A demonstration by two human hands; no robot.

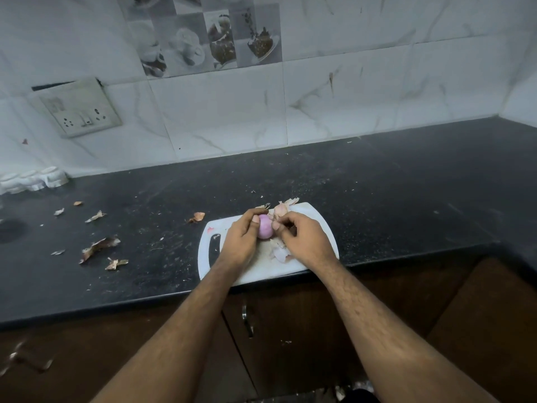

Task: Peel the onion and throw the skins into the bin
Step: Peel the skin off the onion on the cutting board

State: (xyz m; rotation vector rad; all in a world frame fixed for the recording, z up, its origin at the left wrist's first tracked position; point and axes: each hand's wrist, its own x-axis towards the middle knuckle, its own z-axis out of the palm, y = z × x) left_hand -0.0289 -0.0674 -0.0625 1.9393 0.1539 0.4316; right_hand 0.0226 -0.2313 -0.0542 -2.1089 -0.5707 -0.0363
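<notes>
A pink onion [265,230] is held over a white chopping board [315,219] at the counter's front edge.

The onion is gripped by the curled fingers of the left hand [242,238], while skin at its right side is pinched by the right hand [302,237]. Peeled skins [281,253] are seen on the board; more scraps [98,247] are scattered on the black countertop [377,184] to the left.

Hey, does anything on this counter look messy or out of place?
Yes. Dry brown onion skins lie scattered across the black stone countertop, left of the white plastic cutting board. The wall socket plate also hangs crooked.
</notes>
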